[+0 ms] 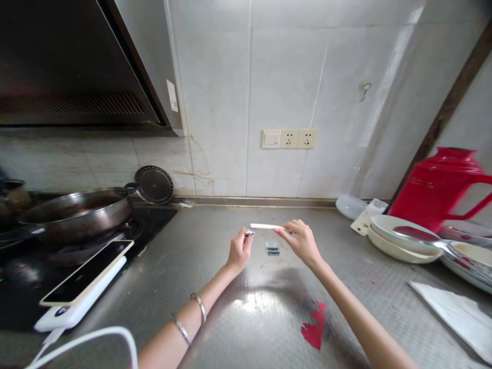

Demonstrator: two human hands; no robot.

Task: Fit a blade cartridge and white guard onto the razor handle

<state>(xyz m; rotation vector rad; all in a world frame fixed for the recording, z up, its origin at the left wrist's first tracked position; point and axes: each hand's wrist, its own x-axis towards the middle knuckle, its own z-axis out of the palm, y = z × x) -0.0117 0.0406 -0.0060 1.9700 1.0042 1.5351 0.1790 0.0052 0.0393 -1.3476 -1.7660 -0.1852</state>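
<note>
My right hand [300,238] pinches one end of a slim white pen-like stick [265,226], which lies nearly level and points left. Closed around a small silver-and-dark piece [249,232] is my left hand [240,251]; the fingers hide most of it. The stick's free end is just above that piece, and I cannot tell whether they touch. Below and between the hands, several short dark tubes [272,251] lie on the metal counter [215,287], seemingly in a clear wrapping. Two silver bracelets circle my left forearm.
On the left, a steel pan [80,215] sits on the stove, near a phone [88,274] resting on a white power bank [63,318] with a cable. To the right stand a red thermos jug [438,189] and stacked dishes [400,248]. A red scrap [315,328] lies in front.
</note>
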